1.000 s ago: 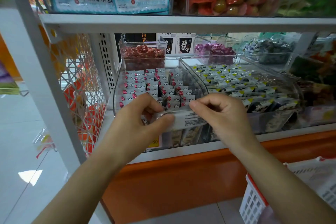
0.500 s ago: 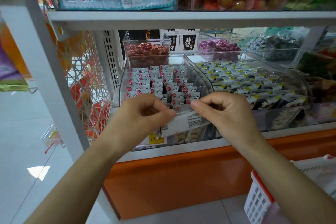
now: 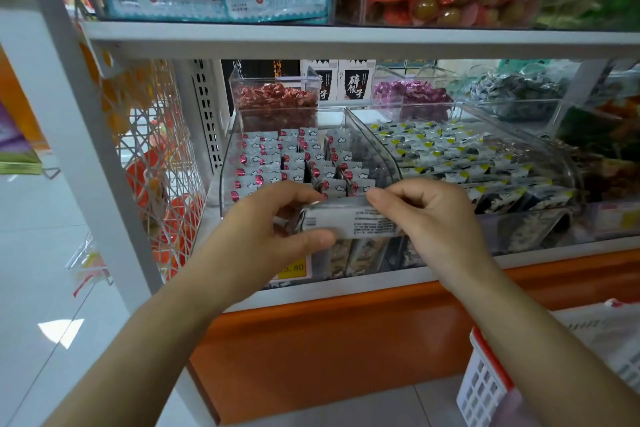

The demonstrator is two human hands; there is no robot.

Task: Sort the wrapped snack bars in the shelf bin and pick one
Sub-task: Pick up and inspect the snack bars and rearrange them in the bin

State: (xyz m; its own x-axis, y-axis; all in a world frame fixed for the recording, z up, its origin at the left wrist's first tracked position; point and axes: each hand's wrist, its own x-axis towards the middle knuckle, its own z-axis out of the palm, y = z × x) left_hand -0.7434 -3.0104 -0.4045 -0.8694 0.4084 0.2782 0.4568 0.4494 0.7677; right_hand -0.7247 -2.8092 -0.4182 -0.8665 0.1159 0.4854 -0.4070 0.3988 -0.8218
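Both my left hand [image 3: 263, 230] and right hand [image 3: 434, 222] pinch one wrapped snack bar [image 3: 349, 224] by its ends at the front of the clear shelf bin [image 3: 375, 152]

Silver-grey snack bar [image 3: 349, 220] with black print, silver bars [image 3: 277, 163] with red dots, orange shelf base [image 3: 346, 340], yellow price tag [image 3: 292, 269]
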